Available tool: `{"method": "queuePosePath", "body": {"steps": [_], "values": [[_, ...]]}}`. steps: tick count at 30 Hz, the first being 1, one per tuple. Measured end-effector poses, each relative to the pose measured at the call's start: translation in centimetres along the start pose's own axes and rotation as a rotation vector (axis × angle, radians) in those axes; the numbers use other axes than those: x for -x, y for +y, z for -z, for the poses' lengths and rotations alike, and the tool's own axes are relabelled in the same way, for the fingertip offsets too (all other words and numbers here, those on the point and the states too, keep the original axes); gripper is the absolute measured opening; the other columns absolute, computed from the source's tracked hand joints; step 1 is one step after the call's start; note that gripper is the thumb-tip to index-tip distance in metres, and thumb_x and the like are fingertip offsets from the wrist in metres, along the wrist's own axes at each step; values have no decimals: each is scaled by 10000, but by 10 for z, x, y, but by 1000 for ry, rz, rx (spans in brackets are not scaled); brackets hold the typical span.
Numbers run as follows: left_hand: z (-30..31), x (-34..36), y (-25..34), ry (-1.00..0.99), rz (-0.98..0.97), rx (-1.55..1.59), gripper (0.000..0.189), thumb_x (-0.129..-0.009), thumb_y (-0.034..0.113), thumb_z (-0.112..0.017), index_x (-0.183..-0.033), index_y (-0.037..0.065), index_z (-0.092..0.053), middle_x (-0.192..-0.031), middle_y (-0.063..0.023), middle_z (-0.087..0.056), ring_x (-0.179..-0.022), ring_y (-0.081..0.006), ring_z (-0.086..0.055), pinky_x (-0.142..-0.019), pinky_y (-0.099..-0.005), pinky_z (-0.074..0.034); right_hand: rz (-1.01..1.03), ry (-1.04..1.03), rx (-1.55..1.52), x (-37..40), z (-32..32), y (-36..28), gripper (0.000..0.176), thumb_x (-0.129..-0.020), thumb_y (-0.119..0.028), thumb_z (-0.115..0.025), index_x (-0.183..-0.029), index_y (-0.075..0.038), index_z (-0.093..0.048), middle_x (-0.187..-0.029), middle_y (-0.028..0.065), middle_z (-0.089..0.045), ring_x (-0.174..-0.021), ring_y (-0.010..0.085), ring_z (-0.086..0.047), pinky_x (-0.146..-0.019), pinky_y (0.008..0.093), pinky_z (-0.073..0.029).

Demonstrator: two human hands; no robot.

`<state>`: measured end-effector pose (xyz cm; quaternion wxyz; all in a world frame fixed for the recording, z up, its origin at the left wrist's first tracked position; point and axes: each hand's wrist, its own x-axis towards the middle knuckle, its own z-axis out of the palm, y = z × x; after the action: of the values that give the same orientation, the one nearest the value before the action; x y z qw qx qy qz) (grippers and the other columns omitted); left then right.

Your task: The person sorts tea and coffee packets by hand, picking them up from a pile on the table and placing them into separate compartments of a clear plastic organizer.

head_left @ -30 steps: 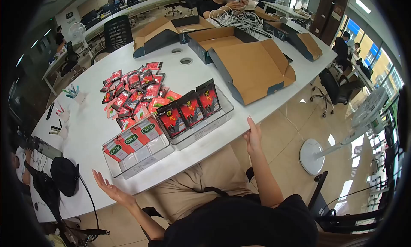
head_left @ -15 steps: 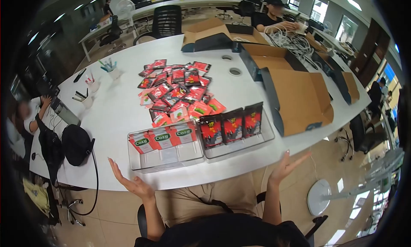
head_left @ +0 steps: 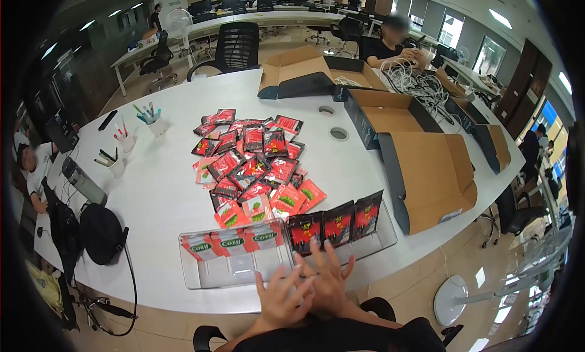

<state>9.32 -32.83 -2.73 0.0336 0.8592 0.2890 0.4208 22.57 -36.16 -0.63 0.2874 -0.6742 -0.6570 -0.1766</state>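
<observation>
My left hand (head_left: 281,300) is raised at the table's front edge, fingers spread, holding nothing. My right hand (head_left: 328,277) overlaps it slightly from the right, also open, with its fingertips in front of the right clear tray (head_left: 379,247). Black-and-red packets (head_left: 338,225) stand in a row of three along that tray's back. To its left, a second clear tray (head_left: 194,279) carries a row of white-and-coral "Cozy" packets (head_left: 232,245) at its back. Behind both trays lies a loose heap of mixed packets (head_left: 250,169), mostly red and black, with several coral ones at the near side.
Open cardboard boxes (head_left: 429,175) occupy the right side, with tangled white cables (head_left: 411,81) behind. At left are pen cups (head_left: 156,128), a grey bottle (head_left: 84,181) and a black bag (head_left: 102,233). One person (head_left: 393,47) sits across the table; another (head_left: 30,169) is at far left.
My hands, wide apart on either side of the trays before, have come together at the middle front. The view has tilted up a little. The trays and packets keep their arrangement.
</observation>
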Motion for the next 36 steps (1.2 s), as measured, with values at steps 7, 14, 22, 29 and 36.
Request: {"method": "queuePosePath", "body": {"steps": [7, 14, 22, 29, 36], "values": [[1, -21, 6, -161, -24, -55, 433, -745, 261, -562, -1176, 253, -599, -1317, -73, -530, -1208, -229, -493, -1034, -483, -112, 28, 4, 56, 5, -8, 6, 311, -904, -404, -506, -1057, -188, -670, -1284, -5, -563, -1251, 186, -430, -1096, 552, 27], [0, -23, 6, -160, -64, -116, 376, -857, 337, -430, -1191, 270, -590, -1279, -65, -553, -1166, -201, -518, -1005, -451, -162, 63, -2, 109, 8, -11, 9, 308, -896, -402, -522, -1025, -167, -674, -1243, -45, -585, -1226, 169, -448, -1086, 552, 20], [-2, -24, 4, -147, -79, -126, 383, -881, 328, -390, -1206, 268, -583, -1264, -61, -561, -1170, -185, -514, -1012, -442, -160, 33, -18, 60, 11, -13, 8, 310, -868, -402, -559, -990, -143, -678, -1182, -53, -611, -1185, 150, -469, -1076, 563, -8], [4, -26, 6, -191, -23, -67, 395, -876, 288, -430, -1252, 283, -552, -1310, -21, -540, -1194, -126, -502, -1011, -409, -151, 55, -33, 110, 9, -9, 7, 305, -843, -394, -587, -964, -128, -675, -1125, -51, -623, -1151, 146, -484, -1066, 584, -40], [5, -27, 4, -185, -45, -100, 388, -893, 325, -400, -1248, 271, -548, -1298, -46, -546, -1190, -142, -510, -1006, -412, -162, 98, 32, 78, 5, -14, 9, 248, -841, -319, -579, -928, -108, -674, -1041, -27, -637, -1088, 164, -531, -1067, 594, -64]]}}
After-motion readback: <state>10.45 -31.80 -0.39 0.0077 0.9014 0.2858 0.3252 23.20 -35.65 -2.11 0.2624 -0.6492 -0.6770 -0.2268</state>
